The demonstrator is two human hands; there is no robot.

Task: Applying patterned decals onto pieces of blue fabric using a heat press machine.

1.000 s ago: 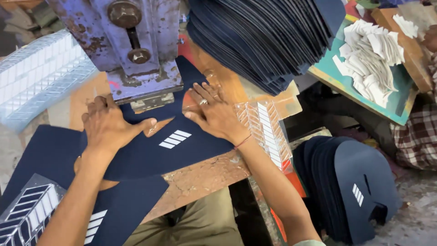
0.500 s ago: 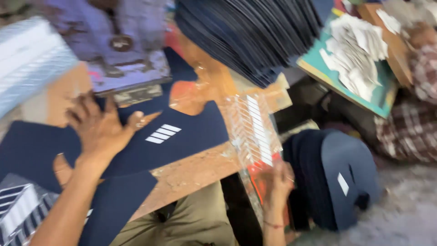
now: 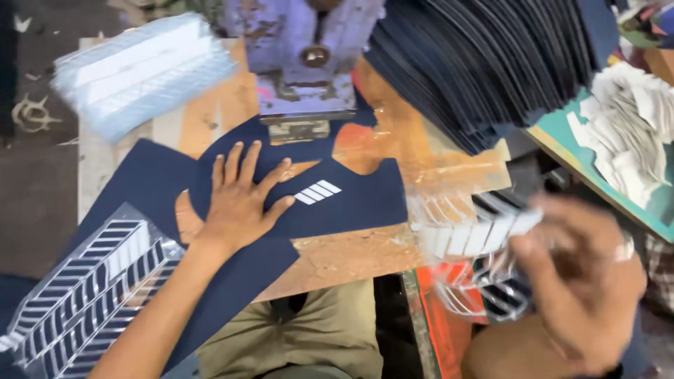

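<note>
Left hand pins the navy piece; right hand lifts a clear sheet off the surface's right edge.

The left hand (image 3: 239, 200) lies flat, fingers spread, on the navy piece (image 3: 351, 203) mid-surface, just below the press (image 3: 305, 63); white stripes (image 3: 317, 191) sit beside its fingertips. The blurred right hand (image 3: 576, 281) pinches a clear sheet (image 3: 470, 245) of white cutouts.

Flat navy piece (image 3: 351, 200), white-striped

a small workshop: worn press machine (image 3: 303, 63), stacked navy cut pieces (image 3: 484, 63), scuffed wooden bench (image 3: 351, 256).
</note>
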